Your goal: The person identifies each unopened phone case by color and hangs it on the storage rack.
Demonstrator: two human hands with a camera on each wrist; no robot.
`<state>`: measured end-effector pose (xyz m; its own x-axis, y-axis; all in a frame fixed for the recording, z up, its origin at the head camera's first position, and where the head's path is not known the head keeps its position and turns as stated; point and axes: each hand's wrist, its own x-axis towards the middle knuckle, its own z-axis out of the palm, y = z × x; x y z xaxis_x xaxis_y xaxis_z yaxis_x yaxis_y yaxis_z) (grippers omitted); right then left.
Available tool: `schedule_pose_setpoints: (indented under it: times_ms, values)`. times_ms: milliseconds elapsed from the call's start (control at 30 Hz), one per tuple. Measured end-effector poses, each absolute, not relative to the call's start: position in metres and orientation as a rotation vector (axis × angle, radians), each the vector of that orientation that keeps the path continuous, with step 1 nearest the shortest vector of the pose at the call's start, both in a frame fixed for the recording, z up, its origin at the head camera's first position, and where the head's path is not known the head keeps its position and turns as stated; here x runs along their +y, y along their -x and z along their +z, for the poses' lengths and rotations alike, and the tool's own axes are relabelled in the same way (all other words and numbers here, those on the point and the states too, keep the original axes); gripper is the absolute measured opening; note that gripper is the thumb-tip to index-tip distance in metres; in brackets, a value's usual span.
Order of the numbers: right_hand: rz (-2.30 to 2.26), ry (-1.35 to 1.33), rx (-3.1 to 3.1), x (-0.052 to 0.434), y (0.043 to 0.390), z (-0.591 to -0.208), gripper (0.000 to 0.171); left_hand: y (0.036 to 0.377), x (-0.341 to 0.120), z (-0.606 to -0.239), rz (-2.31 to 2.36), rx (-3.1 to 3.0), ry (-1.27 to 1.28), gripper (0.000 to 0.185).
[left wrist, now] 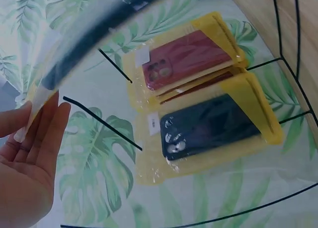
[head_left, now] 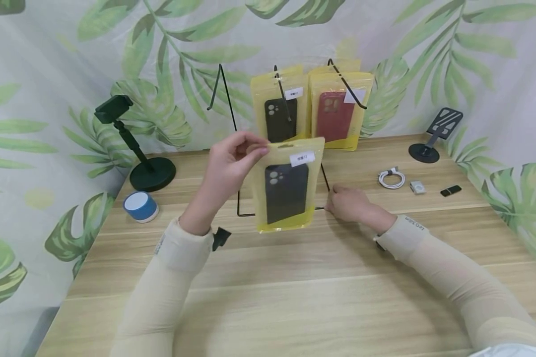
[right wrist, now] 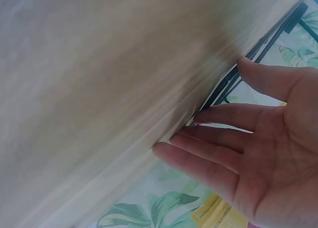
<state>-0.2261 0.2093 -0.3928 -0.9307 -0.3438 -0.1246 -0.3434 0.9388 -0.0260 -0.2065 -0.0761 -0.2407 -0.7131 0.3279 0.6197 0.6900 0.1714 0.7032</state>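
My left hand (head_left: 236,158) pinches a clear yellow package (head_left: 259,198) by its upper left edge, thumb in front. A dark phone case (head_left: 287,193) shows inside, with a white label above it. This package stands upright in front of a black wire rack (head_left: 245,214). My right hand (head_left: 350,202) is low at the rack's front right corner. In the right wrist view its fingers are mostly straight, fingertips right at the base wire (right wrist: 223,86). On the middle hook hangs another dark case package (head_left: 261,99); on the right hook, a red case package (head_left: 357,119).
The rack's left hook (head_left: 223,79) carries nothing. To the left stand a dark green phone stand (head_left: 153,173) and a blue and white round container (head_left: 141,208). At right are a white coiled cable (head_left: 391,178), two small items and a black folding stand (head_left: 424,152).
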Motion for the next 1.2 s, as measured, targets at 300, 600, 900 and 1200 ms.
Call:
schedule_pose_setpoints:
  times_ms: [300, 600, 900, 1200]
  values:
    - [0.001, 0.483, 2.936, 0.208, 0.226, -0.392, 0.056, 0.235, -0.055, -0.225, -1.802, -2.136, 0.83, 0.011]
    - [-0.015, 0.485, 2.942, 0.208, 0.225, -0.392, 0.057, 0.256, -0.052, -0.232, -1.848, -2.08, 0.743, 0.009]
    - [-0.016, 0.522, 2.957, 0.211, 0.227, -0.393, 0.056, 0.278, -0.049, -0.234, -1.805, -2.154, 0.575, 0.015]
    - [-0.01, 0.529, 2.967, 0.21, 0.225, -0.392, 0.057, 0.313, -0.038, -0.23, -1.641, -2.216, 0.43, 0.013]
